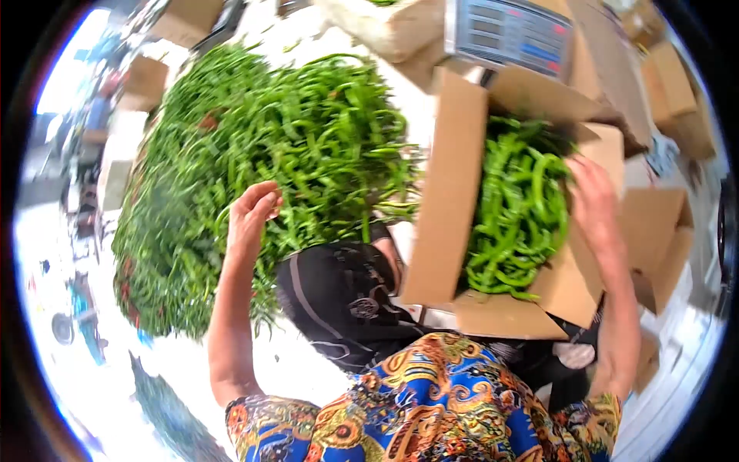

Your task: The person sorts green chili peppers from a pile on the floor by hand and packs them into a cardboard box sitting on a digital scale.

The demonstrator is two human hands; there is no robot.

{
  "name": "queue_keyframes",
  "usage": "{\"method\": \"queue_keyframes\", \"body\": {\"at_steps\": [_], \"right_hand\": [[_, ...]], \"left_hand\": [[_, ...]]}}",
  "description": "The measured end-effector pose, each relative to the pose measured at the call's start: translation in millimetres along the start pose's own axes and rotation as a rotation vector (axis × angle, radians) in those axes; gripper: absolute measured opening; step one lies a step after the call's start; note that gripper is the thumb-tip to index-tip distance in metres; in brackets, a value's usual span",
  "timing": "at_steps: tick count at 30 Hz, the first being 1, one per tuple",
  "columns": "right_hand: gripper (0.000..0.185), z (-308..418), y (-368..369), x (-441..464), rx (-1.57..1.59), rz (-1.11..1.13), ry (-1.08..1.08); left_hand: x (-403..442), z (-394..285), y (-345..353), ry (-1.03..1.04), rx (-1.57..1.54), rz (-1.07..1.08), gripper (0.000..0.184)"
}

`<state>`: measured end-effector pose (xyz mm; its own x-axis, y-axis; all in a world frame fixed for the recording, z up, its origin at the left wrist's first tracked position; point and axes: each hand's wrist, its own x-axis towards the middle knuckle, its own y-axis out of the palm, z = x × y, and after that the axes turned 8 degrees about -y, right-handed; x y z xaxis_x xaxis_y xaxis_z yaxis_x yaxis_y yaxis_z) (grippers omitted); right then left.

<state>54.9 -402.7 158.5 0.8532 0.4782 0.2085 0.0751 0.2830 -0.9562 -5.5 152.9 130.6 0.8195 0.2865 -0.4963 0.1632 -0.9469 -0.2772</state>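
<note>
A large heap of long green peppers (308, 131) spreads across the white surface on the left. My left hand (258, 202) is raised over the near part of this heap, its fingers curled in a pinch; what they hold, if anything, cannot be made out. An open cardboard box (443, 192) on the right is filled with glossy green peppers (514, 208). My right hand (593, 189) rests at the box's right side, fingers stretched out along the edge of the peppers. The fingertips touch the peppers or lie just beside them.
Behind the box stands a digital scale (504, 35) with several displays. More cardboard boxes lie at the right, including an open carton (654, 235). Dark-clothed knees (339, 296) are close below the heap and the box. A green pile (173, 408) lies at lower left.
</note>
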Motion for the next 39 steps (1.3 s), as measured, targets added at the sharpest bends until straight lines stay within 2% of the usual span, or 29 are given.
{"method": "queue_keyframes", "body": {"at_steps": [3,6,8,10,12,14,18,20,22,24,25,26,28,29,30,32,33,34,36,37,39], "right_hand": [[0.03,17,-27,9,0.2,0.016,0.112],[0.025,28,-30,10,0.368,0.114,0.342],[0.024,35,-24,9,0.385,0.146,0.268],[0.022,41,-17,11,0.393,0.173,0.219],[0.022,46,-13,14,0.395,0.197,0.19],[0.022,54,-14,17,0.395,0.196,0.181],[0.021,62,-21,21,0.375,0.225,0.198],[0.021,60,-23,17,0.383,0.232,0.227],[0.021,61,-25,13,0.378,0.256,0.263],[0.022,56,-21,3,0.371,0.242,0.225],[0.022,56,-20,0,0.371,0.251,0.217],[0.022,57,-20,-2,0.37,0.259,0.209],[0.022,58,-17,-1,0.368,0.256,0.205],[0.022,58,-17,0,0.368,0.255,0.209],[0.022,58,-16,0,0.366,0.252,0.213],[0.021,57,-15,4,0.365,0.252,0.203],[0.021,58,-15,6,0.364,0.256,0.196],[0.02,60,-14,9,0.349,0.271,0.195],[0.019,63,-14,14,0.314,0.288,0.203],[0.019,65,-14,14,0.321,0.273,0.213],[0.018,68,-11,15,0.34,0.242,0.226]], "left_hand": [[-15,65,-59,-0.017,-0.239,-0.283,0.026],[-40,114,-83,-0.019,-0.231,-0.498,0.03],[-49,142,-92,-0.044,0.017,-0.537,0.034],[-49,162,-81,0.01,0.108,-0.556,0.039],[-46,145,-63,-0.075,0.17,-0.573,0.051],[-31,126,-44,0.01,0.28,-0.729,0.048],[9,99,-59,0.085,0.426,-0.777,0.056],[24,91,-74,0.29,0.667,-0.904,0.063],[36,97,-96,0.316,0.936,-1.022,0.077],[47,112,-124,-0.244,0.821,-0.849,0.078],[61,146,-153,-0.393,0.686,-0.641,0.079],[57,157,-150,-0.351,0.774,-0.705,0.07],[54,174,-136,-0.208,0.946,-0.809,0.069],[52,160,-137,-0.282,0.781,-0.82,0.055],[47,145,-140,-0.265,0.703,-0.855,0.043],[56,139,-149,0.065,0.744,-1.062,0.038],[65,136,-152,0.106,0.7,-1.069,0.038],[74,127,-154,0.046,0.615,-1.014,0.042],[107,133,-166,-0.055,0.678,-0.977,0.05],[119,132,-166,-0.068,0.734,-1.02,0.049],[134,133,-169,-0.173,0.625,-0.954,0.046]]}}
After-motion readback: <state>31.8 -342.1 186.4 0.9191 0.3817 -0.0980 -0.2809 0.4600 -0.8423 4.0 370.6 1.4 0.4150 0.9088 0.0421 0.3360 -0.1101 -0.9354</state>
